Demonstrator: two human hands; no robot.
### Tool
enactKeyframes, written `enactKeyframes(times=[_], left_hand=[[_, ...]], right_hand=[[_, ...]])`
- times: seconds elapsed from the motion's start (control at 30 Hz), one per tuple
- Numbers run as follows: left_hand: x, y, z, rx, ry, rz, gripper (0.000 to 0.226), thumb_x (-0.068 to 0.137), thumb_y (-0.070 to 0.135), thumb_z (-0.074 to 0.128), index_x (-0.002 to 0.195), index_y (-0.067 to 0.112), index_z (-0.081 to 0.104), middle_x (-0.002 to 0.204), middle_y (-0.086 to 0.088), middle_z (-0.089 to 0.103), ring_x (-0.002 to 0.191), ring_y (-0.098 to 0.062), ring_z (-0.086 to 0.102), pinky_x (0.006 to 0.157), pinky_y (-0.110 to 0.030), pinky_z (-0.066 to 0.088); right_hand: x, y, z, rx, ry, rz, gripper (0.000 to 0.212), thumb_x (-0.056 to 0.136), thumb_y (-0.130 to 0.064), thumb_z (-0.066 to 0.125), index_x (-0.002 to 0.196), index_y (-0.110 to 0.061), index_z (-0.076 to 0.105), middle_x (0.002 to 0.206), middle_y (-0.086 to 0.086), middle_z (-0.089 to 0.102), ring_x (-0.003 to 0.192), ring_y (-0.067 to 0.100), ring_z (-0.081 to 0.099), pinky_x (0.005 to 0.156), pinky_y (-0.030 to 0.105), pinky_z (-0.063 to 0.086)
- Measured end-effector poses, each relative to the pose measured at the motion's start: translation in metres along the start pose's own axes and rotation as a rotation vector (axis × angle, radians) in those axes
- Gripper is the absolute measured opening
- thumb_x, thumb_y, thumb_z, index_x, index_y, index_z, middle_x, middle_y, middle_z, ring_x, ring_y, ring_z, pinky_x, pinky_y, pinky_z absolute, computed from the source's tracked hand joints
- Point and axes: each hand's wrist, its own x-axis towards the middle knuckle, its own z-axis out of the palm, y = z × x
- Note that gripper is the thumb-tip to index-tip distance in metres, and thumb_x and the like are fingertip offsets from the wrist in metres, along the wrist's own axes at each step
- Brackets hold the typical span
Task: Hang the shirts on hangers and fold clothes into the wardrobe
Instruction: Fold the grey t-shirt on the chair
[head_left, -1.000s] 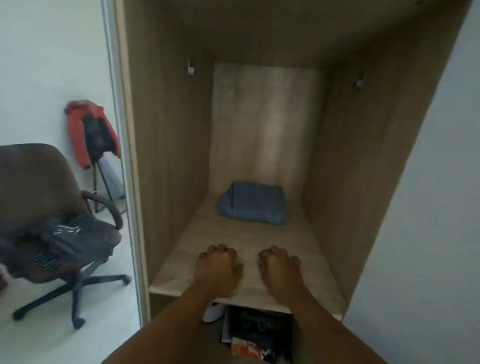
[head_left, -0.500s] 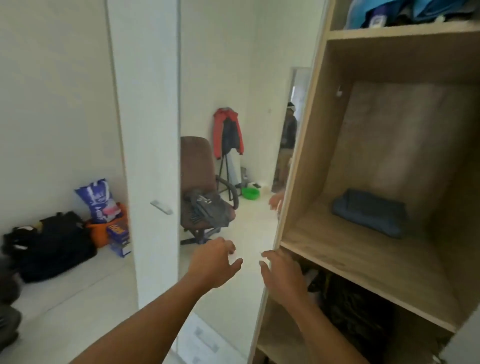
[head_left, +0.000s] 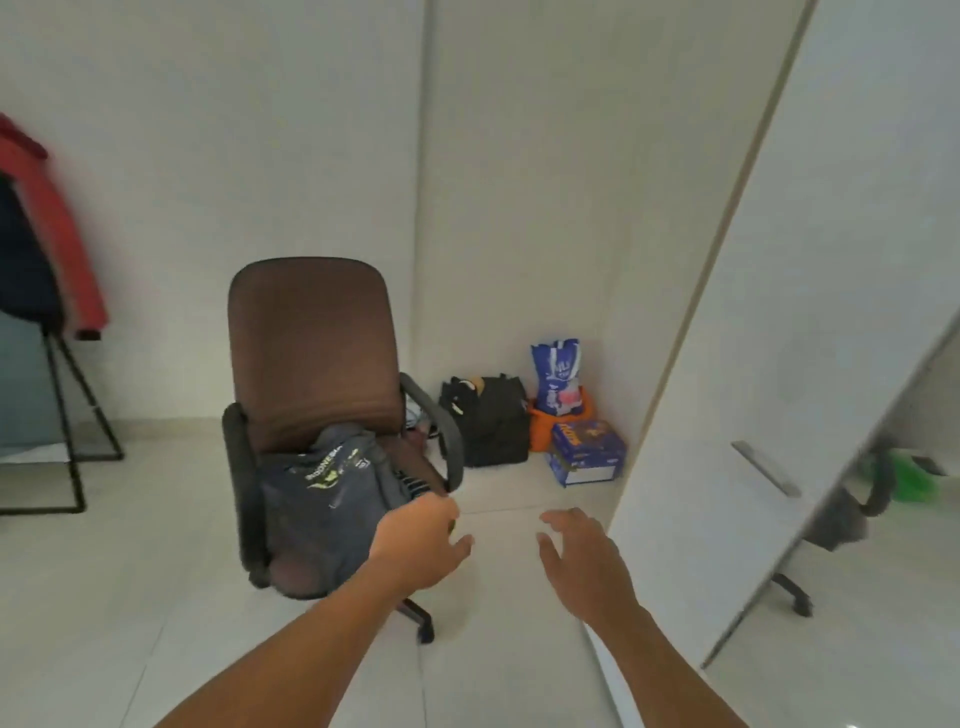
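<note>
Clothes (head_left: 322, 519) are lying in a soft heap on the seat of the brown office chair (head_left: 311, 353). A dark shirt (head_left: 332, 467) with pale letters is sitting on top. My left hand (head_left: 421, 540) is hovering just beside the heap, fingers loose, holding nothing. My right hand (head_left: 582, 556) is hanging over the floor (head_left: 156, 571), fingers spread, holding nothing too. I am guessing the shirt is light and floppy, so I am planning to pinch it by the shoulders, though I cannot tell where they are.
</note>
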Motion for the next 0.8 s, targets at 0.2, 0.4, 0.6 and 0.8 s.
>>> enactKeyframes(times=[0.2, 0.4, 0.6, 0.8], left_hand=[[0.028, -0.159, -0.025, -0.095, 0.035, -0.229, 0.047, 0.09, 0.058, 0.055, 0.127, 0.029, 0.058, 0.128, 0.005, 0.059, 0.116, -0.02, 0.058, 0.097, -0.036, 0.049], [0.05, -0.254, -0.037, -0.134, 0.066, -0.373, 0.049, 0.088, 0.059, 0.057, 0.128, 0.032, 0.058, 0.126, 0.008, 0.061, 0.114, -0.017, 0.06, 0.094, -0.033, 0.049], [0.099, -0.309, -0.031, -0.126, 0.064, -0.451, 0.046, 0.087, 0.059, 0.057, 0.125, 0.033, 0.059, 0.122, 0.008, 0.063, 0.108, -0.016, 0.061, 0.086, -0.031, 0.049], [0.182, -0.347, -0.011, -0.148, 0.047, -0.513, 0.045, 0.087, 0.058, 0.058, 0.123, 0.033, 0.06, 0.115, 0.009, 0.065, 0.102, -0.015, 0.062, 0.085, -0.032, 0.052]], right_hand=[[0.092, -0.121, 0.093, 0.015, -0.157, -0.135, 0.036, 0.103, -0.038, 0.044, 0.136, -0.025, 0.053, 0.134, -0.004, 0.056, 0.122, 0.014, 0.052, 0.105, 0.031, 0.042], [0.161, -0.188, 0.145, 0.004, -0.227, -0.225, 0.036, 0.102, -0.039, 0.048, 0.133, -0.024, 0.055, 0.132, -0.001, 0.059, 0.119, 0.02, 0.056, 0.101, 0.035, 0.047], [0.24, -0.204, 0.183, 0.002, -0.293, -0.279, 0.035, 0.101, -0.04, 0.048, 0.132, -0.025, 0.056, 0.127, -0.002, 0.059, 0.116, 0.02, 0.058, 0.097, 0.04, 0.049], [0.344, -0.199, 0.233, 0.015, -0.351, -0.326, 0.035, 0.101, -0.04, 0.051, 0.133, -0.026, 0.055, 0.127, -0.004, 0.06, 0.115, 0.015, 0.058, 0.097, 0.034, 0.051]])
